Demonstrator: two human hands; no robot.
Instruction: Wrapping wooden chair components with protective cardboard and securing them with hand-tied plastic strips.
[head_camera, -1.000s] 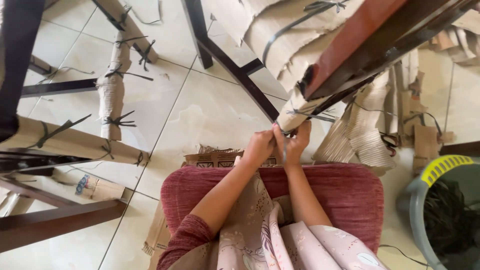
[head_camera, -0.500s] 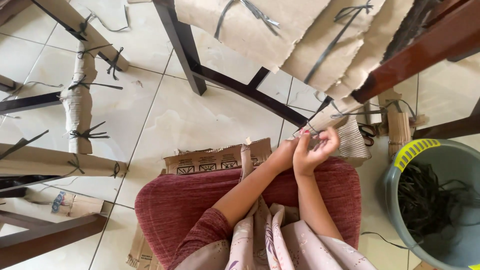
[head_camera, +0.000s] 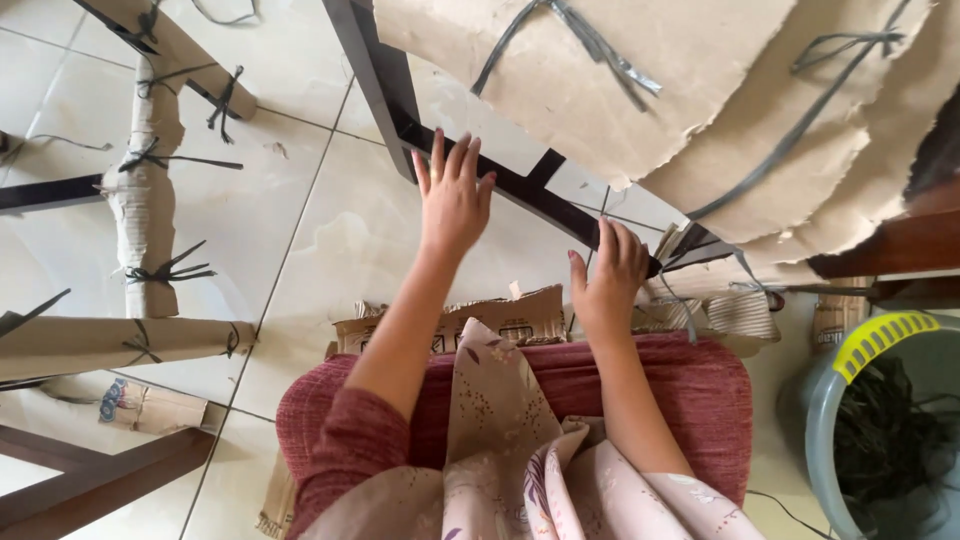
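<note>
Item 1: dark frame rail (head_camera: 520, 190), straight, square-edged, matt black-brown, running diagonally over glossy cream floor tiles (head_camera: 330, 230); it joins an upright leg (head_camera: 375, 75) of the same finish.

Item 2: left hand (head_camera: 455, 195), palm down, arm stretched forward, 5 fingers spread flat and open; fingertips reach the rail's upper stretch, gripping nothing.

Item 3: right hand (head_camera: 610, 275), lower along the same rail, fingers extended and lightly curved, tips lying on the rail's edge; whether they pinch anything cannot be told.

Item 4: torn corrugated cardboard sheets (head_camera: 640, 90), tan, ragged-edged, layered, above the rail, bound with flat dark plastic strapping (head_camera: 590, 45) knotted in bows.

Item 5: ribbed cardboard roll (head_camera: 745, 310), just right of the rail's lower end.

Item 6: cardboard-wrapped legs (head_camera: 145, 215), tubular, tied with strap at intervals, well left of the rail.

Item 7: flattened printed carton (head_camera: 500, 315), below the rail, beside a red plush cushion (head_camera: 560, 390).

Item 8: grey plastic bucket (head_camera: 820, 400) with yellow handle grip, holding dark strap offcuts, far right of the rail.
</note>
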